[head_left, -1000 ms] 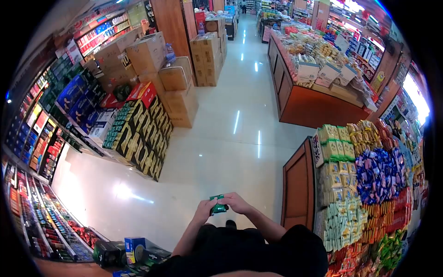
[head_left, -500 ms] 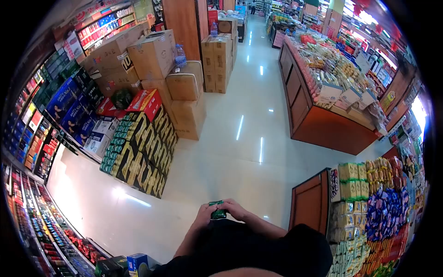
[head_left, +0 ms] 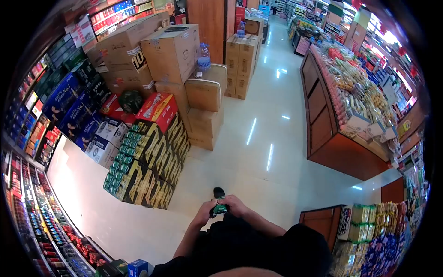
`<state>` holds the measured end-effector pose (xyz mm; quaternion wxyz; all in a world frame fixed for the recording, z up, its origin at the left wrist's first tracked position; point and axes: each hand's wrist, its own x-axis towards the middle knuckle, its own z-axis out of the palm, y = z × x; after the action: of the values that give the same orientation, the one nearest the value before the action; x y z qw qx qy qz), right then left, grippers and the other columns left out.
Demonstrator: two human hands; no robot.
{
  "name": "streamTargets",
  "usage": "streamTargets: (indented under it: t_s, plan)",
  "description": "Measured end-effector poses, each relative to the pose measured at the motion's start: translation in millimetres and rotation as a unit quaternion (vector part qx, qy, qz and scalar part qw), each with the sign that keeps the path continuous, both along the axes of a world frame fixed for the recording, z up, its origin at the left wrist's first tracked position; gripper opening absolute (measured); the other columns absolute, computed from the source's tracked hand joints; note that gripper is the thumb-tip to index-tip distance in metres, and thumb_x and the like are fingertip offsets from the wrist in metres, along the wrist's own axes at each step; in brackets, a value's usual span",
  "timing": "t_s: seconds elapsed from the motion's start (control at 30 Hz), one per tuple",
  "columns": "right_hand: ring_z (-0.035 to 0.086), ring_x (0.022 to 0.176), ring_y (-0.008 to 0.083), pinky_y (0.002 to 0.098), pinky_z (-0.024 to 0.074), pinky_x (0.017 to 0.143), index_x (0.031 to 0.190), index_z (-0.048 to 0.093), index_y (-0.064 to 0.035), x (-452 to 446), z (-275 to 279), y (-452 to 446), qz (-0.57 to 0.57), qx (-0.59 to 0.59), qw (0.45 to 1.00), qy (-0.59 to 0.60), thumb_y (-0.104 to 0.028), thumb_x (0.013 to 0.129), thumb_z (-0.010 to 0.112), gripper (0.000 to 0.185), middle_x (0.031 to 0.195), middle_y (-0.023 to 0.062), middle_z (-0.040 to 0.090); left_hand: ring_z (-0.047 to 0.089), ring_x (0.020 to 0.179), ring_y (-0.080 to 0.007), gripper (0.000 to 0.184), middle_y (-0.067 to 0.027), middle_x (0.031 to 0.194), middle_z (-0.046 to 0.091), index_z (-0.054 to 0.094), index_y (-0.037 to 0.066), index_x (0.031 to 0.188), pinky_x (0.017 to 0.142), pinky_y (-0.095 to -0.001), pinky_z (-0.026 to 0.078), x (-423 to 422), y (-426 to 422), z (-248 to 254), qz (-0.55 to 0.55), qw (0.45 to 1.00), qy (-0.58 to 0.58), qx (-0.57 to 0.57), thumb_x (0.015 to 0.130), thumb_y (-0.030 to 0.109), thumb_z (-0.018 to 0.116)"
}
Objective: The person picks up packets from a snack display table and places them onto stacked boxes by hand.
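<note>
A small green packet (head_left: 220, 208) with a shiny wrapper is held in front of my body, between both hands. My left hand (head_left: 203, 213) grips its left side, and my right hand (head_left: 234, 205) has its fingers closed on the right side and upper edge. The print on the packet is too small to read. Just beyond it, the dark tip of a shoe (head_left: 218, 191) shows on the pale floor (head_left: 230, 161).
Ahead on the left, black-and-gold cartons (head_left: 150, 171) carry green packs, with brown cardboard boxes (head_left: 170, 53) behind. On the right stand a wooden display counter (head_left: 344, 152) and a snack shelf (head_left: 369, 231). Bottles line a shelf (head_left: 39, 217) at the lower left.
The view has shifted, so the cartons and counters appear further right and lower. A shoe tip now shows beyond my hands. Both hands still hold the green packet.
</note>
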<state>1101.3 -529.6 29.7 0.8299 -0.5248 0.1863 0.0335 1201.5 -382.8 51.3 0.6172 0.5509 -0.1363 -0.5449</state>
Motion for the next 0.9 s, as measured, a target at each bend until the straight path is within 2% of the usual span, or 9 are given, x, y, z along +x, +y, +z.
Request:
streamTargets:
  t_s: [0.2,0.37,0.43,0.5,0.53,0.67,0.7,0.87,0.9]
  plan:
    - [0.057,0.070,0.0110,0.0250,0.0441,0.064,0.081,0.063,-0.0006,106,-22,-63,0.104,-0.072,0.991,-0.037,-0.019,0.088,0.052,0.023,0.075,0.0039,0.061,0.049,0.063,-0.0072,0.039,0.0018,0.076,0.055,0.059,0.007,0.101,0.052,-0.0213,0.038,88,-43,-3,0.031,0.998,-0.039,0.028,0.091,0.041,0.044]
    - [0.050,0.063,0.0064,0.0221,0.0401,0.057,0.080,0.062,-0.0029,213,77,-120,0.214,-0.059,0.975,0.022,-0.025,0.091,0.052,0.027,0.069,-0.0013,0.056,0.053,0.070,-0.0086,0.037,-0.0004,0.083,0.059,0.060,0.003,0.103,0.062,-0.0236,0.043,172,-85,39,0.107,0.994,-0.032,0.001,0.092,0.035,0.046]
    - [0.049,0.063,0.0056,0.0218,0.0389,0.057,0.081,0.063,-0.0043,260,53,-145,0.236,-0.123,0.963,-0.038,-0.027,0.091,0.053,0.027,0.068,-0.0021,0.055,0.055,0.077,-0.0091,0.039,-0.0023,0.090,0.061,0.060,-0.001,0.108,0.070,-0.0252,0.044,209,-100,39,0.110,0.991,-0.071,0.015,0.093,0.033,0.048]
    - [0.046,0.062,0.0049,0.0216,0.0374,0.056,0.079,0.062,-0.0054,297,35,-157,0.245,-0.119,0.960,-0.069,-0.028,0.091,0.053,0.027,0.066,-0.0031,0.052,0.054,0.077,-0.0070,0.038,-0.0019,0.089,0.061,0.061,-0.001,0.105,0.069,-0.0222,0.043,234,-121,61,0.147,0.973,-0.180,0.015,0.095,0.033,0.046]
    - [0.045,0.062,0.0045,0.0216,0.0365,0.055,0.078,0.061,-0.0058,312,33,-165,0.236,-0.089,0.965,-0.070,-0.028,0.091,0.054,0.027,0.066,-0.0037,0.051,0.053,0.075,-0.0062,0.035,0.0001,0.085,0.060,0.061,0.000,0.104,0.067,-0.0204,0.042,247,-128,65,0.169,0.980,-0.094,0.034,0.095,0.030,0.045]
    - [0.045,0.061,0.0041,0.0207,0.0366,0.055,0.072,0.055,-0.0063,359,53,-188,0.238,-0.111,0.962,-0.082,-0.021,0.089,0.059,0.023,0.066,-0.0043,0.050,0.048,0.070,-0.0053,0.032,0.0026,0.078,0.055,0.060,0.001,0.095,0.063,-0.0219,0.041,289,-142,55,0.194,0.964,-0.172,0.059,0.096,0.029,0.045]
    - [0.045,0.059,0.0051,0.0214,0.0348,0.051,0.074,0.055,-0.0065,368,52,-188,0.216,-0.089,0.969,-0.083,-0.029,0.085,0.064,0.027,0.064,-0.0028,0.050,0.048,0.069,-0.0053,0.031,0.0025,0.077,0.055,0.060,0.001,0.094,0.063,-0.0221,0.041,297,-146,56,0.220,0.957,-0.177,0.064,0.096,0.029,0.045]
    - [0.049,0.061,0.0072,0.0223,0.0398,0.055,0.081,0.056,-0.0049,417,47,-180,0.227,-0.124,0.966,-0.012,-0.031,0.084,0.065,0.028,0.067,-0.0005,0.053,0.048,0.068,-0.0059,0.031,0.0010,0.074,0.055,0.058,0.000,0.090,0.061,-0.0228,0.041,349,-163,25,0.298,0.939,-0.161,0.057,0.096,0.028,0.045]
    - [0.049,0.061,0.0075,0.0224,0.0404,0.055,0.082,0.057,-0.0044,429,39,-177,0.227,-0.128,0.965,0.007,-0.031,0.084,0.065,0.028,0.067,-0.0003,0.053,0.048,0.069,-0.0063,0.031,-0.0006,0.073,0.056,0.056,0.000,0.089,0.063,-0.0229,0.042,363,-162,26,0.270,0.931,-0.214,0.123,0.096,0.029,0.045]
